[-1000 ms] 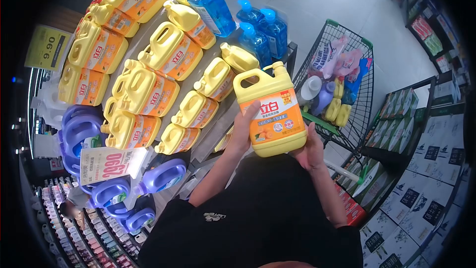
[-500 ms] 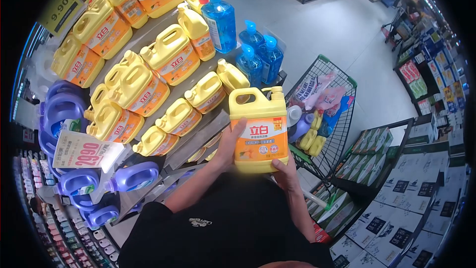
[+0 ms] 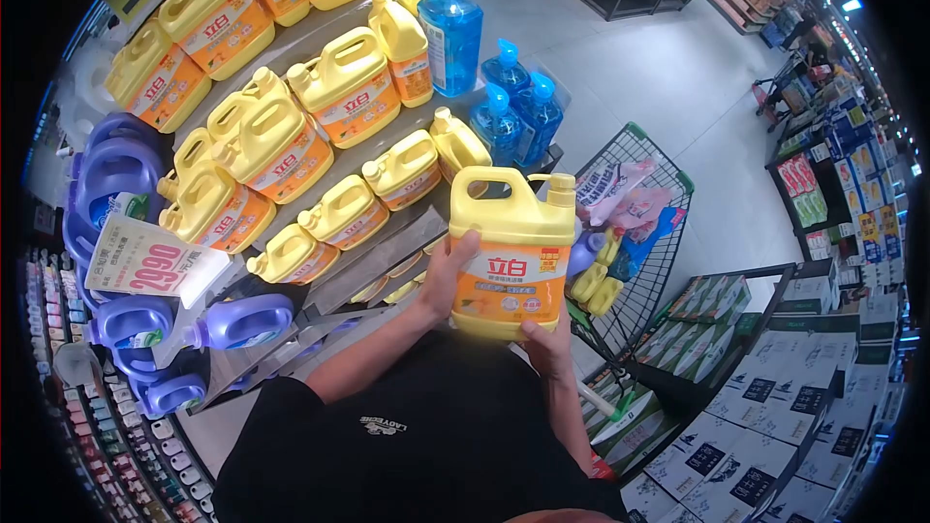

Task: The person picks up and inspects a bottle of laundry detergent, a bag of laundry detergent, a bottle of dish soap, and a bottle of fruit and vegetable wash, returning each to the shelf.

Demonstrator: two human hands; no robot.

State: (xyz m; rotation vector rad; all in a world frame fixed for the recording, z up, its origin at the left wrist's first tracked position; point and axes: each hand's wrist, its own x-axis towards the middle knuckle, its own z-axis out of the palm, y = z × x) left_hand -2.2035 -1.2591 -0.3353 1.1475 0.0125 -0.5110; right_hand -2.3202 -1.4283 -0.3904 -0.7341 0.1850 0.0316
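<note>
Upright in front of my chest is a yellow jug of detergent [image 3: 509, 276] with an orange label and a moulded handle. My left hand [image 3: 449, 276] grips its left side, thumb on the front edge of the label. Around the lower right corner closes my right hand [image 3: 548, 339], its thumb pressed near the base; the fingers behind the jug are hidden. Just left of it, a tiered shelf bears several similar yellow jugs [image 3: 344, 87]. Closest to the held one is a smaller yellow jug [image 3: 458, 143] on the shelf's end.
Blue pump bottles [image 3: 450, 39] stand at the shelf's corner. A shopping cart [image 3: 635, 324] with bagged goods and yellow bottles is at the right. Purple jugs [image 3: 247, 320] and a price sign [image 3: 145, 257] are at the left; stacked white boxes [image 3: 717, 455] fill the lower right.
The view has shifted slightly, and the cart and shelves sit a little differently in it. Both hands still hold the jug, which is turned a little and partly overlaps the cart's contents.
</note>
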